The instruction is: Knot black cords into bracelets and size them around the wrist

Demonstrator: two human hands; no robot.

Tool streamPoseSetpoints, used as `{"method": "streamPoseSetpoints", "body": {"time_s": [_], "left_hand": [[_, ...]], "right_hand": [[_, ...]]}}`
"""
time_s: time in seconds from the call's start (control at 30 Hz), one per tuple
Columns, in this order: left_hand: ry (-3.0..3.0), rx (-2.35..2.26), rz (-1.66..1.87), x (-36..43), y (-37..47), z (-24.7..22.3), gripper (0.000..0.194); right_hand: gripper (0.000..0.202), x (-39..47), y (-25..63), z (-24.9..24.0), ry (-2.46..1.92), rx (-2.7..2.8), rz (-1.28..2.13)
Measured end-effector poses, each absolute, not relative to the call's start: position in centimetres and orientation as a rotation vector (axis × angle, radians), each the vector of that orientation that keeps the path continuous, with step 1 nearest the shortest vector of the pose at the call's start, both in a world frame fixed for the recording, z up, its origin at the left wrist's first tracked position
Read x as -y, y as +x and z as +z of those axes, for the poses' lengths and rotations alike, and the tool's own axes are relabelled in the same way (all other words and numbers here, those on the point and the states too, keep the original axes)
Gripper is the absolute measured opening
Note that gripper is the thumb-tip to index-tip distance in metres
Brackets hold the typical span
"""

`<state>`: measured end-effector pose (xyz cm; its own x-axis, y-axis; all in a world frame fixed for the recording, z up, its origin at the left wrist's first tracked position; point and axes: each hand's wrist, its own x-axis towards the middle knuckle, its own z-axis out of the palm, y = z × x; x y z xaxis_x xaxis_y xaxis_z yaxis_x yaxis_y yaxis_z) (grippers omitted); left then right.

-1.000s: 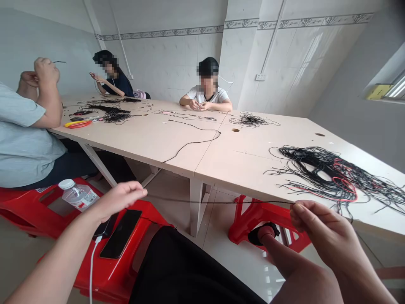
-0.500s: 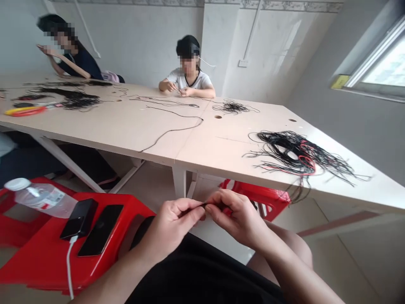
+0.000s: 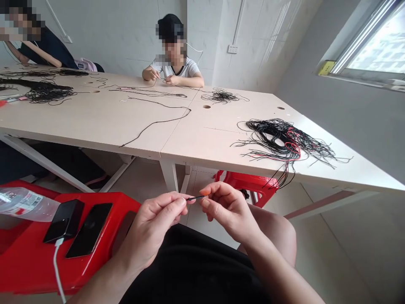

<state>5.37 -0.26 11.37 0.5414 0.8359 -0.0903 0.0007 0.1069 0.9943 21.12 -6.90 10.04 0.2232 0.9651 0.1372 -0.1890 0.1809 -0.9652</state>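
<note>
Above my lap, my left hand (image 3: 160, 221) pinches a thin black cord (image 3: 196, 197) between thumb and forefinger. My right hand (image 3: 226, 207) has its thumb and forefinger closed on the cord's other side, and a short dark stretch shows between the two hands. A thicker spot, perhaps a knot, sits by my left fingertips. The rest of the cord is hidden in my hands. Beyond my right hand, on the table (image 3: 190, 139), lies a bundle of black cords (image 3: 268, 133) with some red strands among them; several ends hang over the edge.
A single black cord (image 3: 155, 122) and a loose cord pile (image 3: 223, 96) lie farther back. Two people sit across the table, one (image 3: 175, 69) handling cord. On the red stool (image 3: 104, 236) at left are a phone (image 3: 90, 230), a black power bank (image 3: 65, 219) and a plastic bottle (image 3: 30, 204).
My hands have moved slightly apart, so a short piece of cord now shows between them. The view has shifted right, and the pliers-like handles at far left have mostly left the picture.
</note>
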Motion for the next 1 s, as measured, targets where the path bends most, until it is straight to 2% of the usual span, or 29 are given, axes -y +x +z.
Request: {"method": "streamPoseSetpoints", "body": {"time_s": [0.37, 0.67, 0.87, 1.0], "left_hand": [[1.386, -0.837, 0.766, 0.1, 6.1, 10.9, 0.018], [1.247, -0.845, 0.681, 0.3, 6.7, 11.4, 0.024], [1.607, -0.816, 0.714, 0.2, 6.1, 10.7, 0.020], [2.000, -0.808, 0.864, 0.6, 6.3, 11.0, 0.014]], "right_hand": [[0.016, 7.0, 20.1, 9.1, -1.036, 1.032, 0.958], [0.007, 6.6, 20.1, 8.9, -1.191, 1.238, 0.507], [0.004, 6.4, 20.3, 9.0, -1.225, 1.339, 0.196], [0.005, 6.3, 19.8, 8.8, -1.240, 1.358, 0.037]]}}
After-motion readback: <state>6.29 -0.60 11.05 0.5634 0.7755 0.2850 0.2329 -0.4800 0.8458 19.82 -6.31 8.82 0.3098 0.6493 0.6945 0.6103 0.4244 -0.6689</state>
